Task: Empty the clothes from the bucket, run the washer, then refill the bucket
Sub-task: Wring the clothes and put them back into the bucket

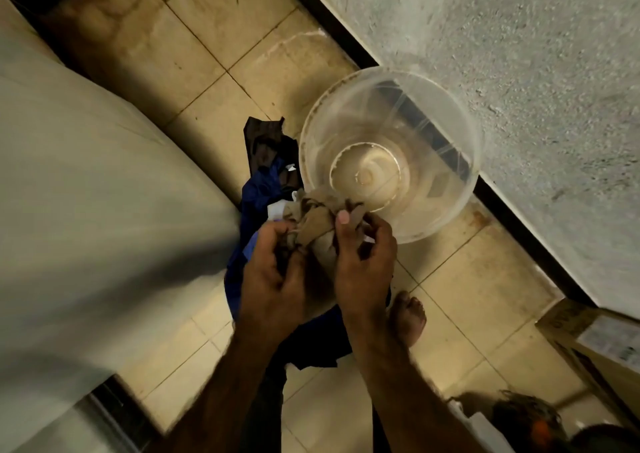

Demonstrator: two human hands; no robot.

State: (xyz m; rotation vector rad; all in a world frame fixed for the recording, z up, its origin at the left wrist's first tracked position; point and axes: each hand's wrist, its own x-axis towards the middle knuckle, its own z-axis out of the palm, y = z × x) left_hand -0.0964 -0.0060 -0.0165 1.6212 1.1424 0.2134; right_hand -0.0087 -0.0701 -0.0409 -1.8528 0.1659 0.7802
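Note:
A clear plastic bucket (446, 130) stands on the tiled floor by the wall, with nothing inside it. Both my hands hold a crumpled beige cloth (317, 225) just in front of the bucket's near rim. My left hand (273, 279) grips its left side with curled fingers. My right hand (363, 262) pinches the cloth's right side between thumb and fingers. A heap of blue and black clothes (263, 182) lies on the floor under my hands, left of the bucket.
The large grey washer body (86, 210) fills the left side. A rough concrete wall (519, 37) runs along the right. A cardboard box (595, 335) sits at the lower right. My bare foot (408, 317) stands on the tiles near the clothes.

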